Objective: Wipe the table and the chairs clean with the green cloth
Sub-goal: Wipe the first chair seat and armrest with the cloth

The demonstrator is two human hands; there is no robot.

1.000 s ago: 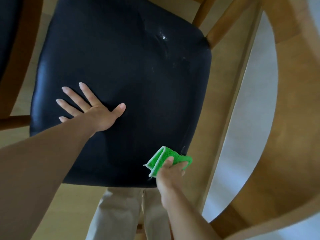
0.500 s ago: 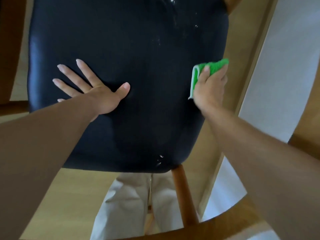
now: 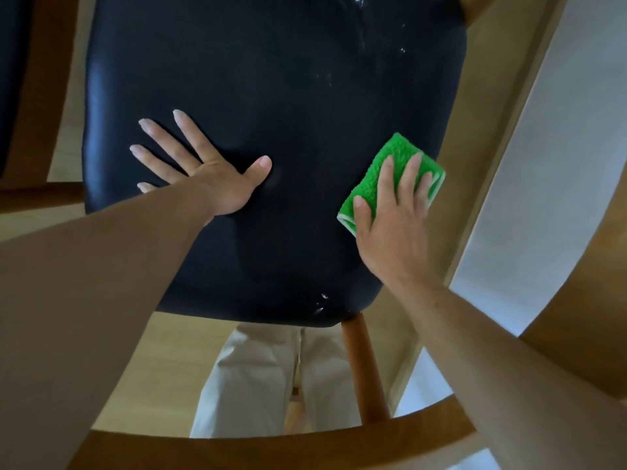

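Observation:
I look straight down on a chair with a black padded seat [image 3: 271, 96]. My left hand [image 3: 207, 171] lies flat on the seat's left half, fingers spread, holding nothing. My right hand [image 3: 393, 212] presses a folded green cloth [image 3: 383, 178] onto the seat near its right edge, fingers laid over the cloth. Small white specks [image 3: 325, 76] dot the seat's far right part, and a few more sit at the near edge [image 3: 320, 303].
The chair's curved wooden backrest rail [image 3: 271, 446] crosses the bottom, with a wooden post [image 3: 364, 368] rising to the seat. Another wooden chair frame [image 3: 590, 300] stands at right, a dark seat edge [image 3: 13, 79] at far left. Light wooden floor [image 3: 163, 351] and my beige trousers [image 3: 258, 385] lie below.
My right hand has slid the cloth from the seat's near right corner up along the right edge, then back toward me a little, now flat on it. My left hand stays planted.

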